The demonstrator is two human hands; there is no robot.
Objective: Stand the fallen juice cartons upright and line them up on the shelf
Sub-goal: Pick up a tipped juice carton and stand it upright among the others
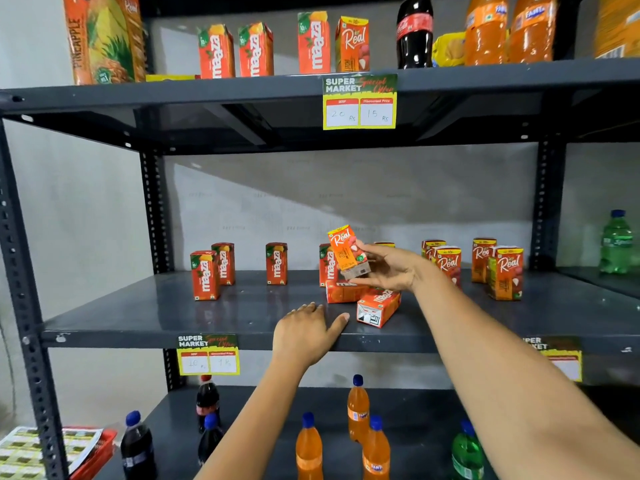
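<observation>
My right hand (388,268) grips a small orange Real juice carton (346,249), lifted and tilted above the middle shelf (173,317). Below it two Maaza cartons lie fallen: one (378,307) points its base toward me, the other (343,292) lies behind it. My left hand (306,332) rests flat and open on the shelf's front edge, just left of the fallen cartons. Upright Maaza cartons (205,275) stand to the left, one (325,265) partly hidden behind the held carton. Upright Real cartons (506,273) stand to the right.
The upper shelf (207,95) carries more cartons, a cola bottle (414,31) and orange soda bottles. The lower shelf holds orange soda (357,408), dark cola (138,445) and green bottles. A green bottle (616,242) stands at far right. Price tags hang from shelf edges.
</observation>
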